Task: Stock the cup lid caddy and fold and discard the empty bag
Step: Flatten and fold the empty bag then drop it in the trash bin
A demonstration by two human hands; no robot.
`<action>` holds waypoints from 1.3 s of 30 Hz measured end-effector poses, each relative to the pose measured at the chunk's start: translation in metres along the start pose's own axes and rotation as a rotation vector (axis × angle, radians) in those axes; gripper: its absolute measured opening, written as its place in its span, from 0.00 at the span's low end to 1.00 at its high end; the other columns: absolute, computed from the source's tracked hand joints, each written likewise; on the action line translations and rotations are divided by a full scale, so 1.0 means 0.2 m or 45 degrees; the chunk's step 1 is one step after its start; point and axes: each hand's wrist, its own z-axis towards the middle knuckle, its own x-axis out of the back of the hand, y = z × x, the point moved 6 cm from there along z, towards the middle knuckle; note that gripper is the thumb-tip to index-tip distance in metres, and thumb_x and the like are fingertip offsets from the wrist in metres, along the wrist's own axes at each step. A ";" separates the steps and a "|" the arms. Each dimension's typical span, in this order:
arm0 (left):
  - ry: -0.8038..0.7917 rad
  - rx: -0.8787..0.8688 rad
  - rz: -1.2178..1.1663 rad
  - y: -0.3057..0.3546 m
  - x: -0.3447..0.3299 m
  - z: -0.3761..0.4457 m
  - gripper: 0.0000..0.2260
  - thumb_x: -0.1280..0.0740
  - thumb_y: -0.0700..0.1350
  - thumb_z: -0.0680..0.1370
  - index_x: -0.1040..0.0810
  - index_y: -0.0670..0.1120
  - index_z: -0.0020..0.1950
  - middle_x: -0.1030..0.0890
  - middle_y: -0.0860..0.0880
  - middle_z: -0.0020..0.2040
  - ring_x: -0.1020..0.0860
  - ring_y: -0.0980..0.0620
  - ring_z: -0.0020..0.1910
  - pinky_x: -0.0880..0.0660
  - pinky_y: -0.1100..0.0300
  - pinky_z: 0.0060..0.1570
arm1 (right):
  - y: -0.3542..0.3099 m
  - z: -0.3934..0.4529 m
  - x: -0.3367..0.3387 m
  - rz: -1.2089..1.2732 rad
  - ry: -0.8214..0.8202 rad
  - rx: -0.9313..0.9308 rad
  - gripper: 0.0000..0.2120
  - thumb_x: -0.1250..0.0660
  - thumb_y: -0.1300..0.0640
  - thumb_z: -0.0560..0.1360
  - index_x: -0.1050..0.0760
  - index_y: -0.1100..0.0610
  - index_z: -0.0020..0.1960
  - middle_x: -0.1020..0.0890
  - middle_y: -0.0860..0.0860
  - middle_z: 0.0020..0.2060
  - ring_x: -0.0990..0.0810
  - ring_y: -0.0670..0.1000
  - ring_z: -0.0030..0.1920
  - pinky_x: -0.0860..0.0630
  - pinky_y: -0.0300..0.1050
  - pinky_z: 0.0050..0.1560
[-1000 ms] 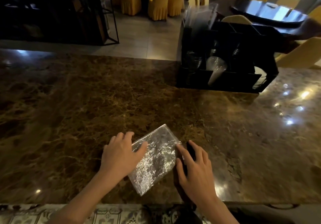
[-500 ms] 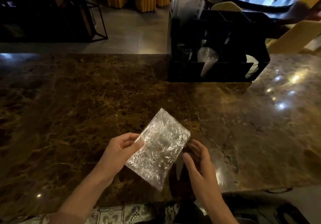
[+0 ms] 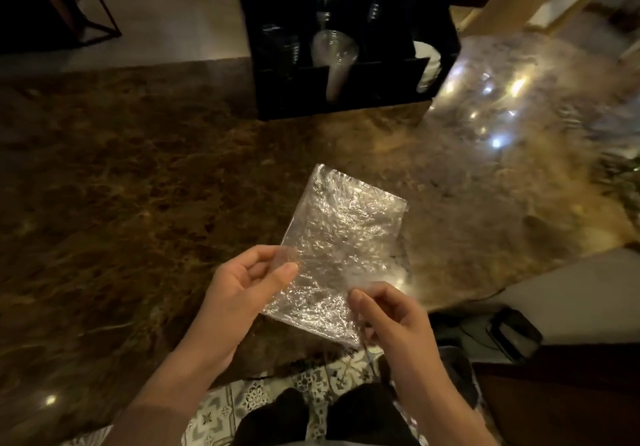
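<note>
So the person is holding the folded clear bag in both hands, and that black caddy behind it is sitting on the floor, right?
Not quite. The head view shows the black caddy standing on the marble counter, not the floor. The rest holds: the left hand and right hand both hold the folded clear bag.

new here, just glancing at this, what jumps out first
The crinkly clear folded bag shines at the centre, pinched by the left hand and right hand above the brown marble counter. Behind it stands the black lid caddy, with clear lids showing through its front slot.
</note>
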 end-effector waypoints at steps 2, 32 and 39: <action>-0.076 0.014 0.059 -0.01 -0.10 -0.01 0.12 0.25 0.48 0.72 0.16 0.54 0.55 0.13 0.49 0.54 0.15 0.51 0.55 0.20 0.65 0.52 | 0.00 -0.02 0.11 0.029 0.067 0.019 0.10 0.26 0.49 0.75 0.16 0.56 0.47 0.20 0.52 0.36 0.25 0.46 0.34 0.26 0.36 0.34; -0.520 0.774 0.585 -1.45 -1.80 -0.20 0.07 0.28 0.37 0.77 0.19 0.34 0.52 0.22 0.43 0.39 0.26 0.48 0.37 0.29 0.56 0.42 | 1.34 -0.59 1.90 0.359 0.896 -0.561 0.06 0.28 0.57 0.78 0.18 0.61 0.47 0.18 0.50 0.38 0.20 0.50 0.43 0.22 0.48 0.43; -0.410 0.989 0.493 -2.02 -1.86 -0.05 0.10 0.34 0.36 0.80 0.21 0.35 0.60 0.20 0.46 0.40 0.22 0.55 0.33 0.23 0.67 0.35 | 1.88 -0.36 2.04 0.404 0.798 -0.859 0.09 0.33 0.60 0.81 0.23 0.52 0.42 0.20 0.50 0.41 0.22 0.48 0.40 0.23 0.45 0.46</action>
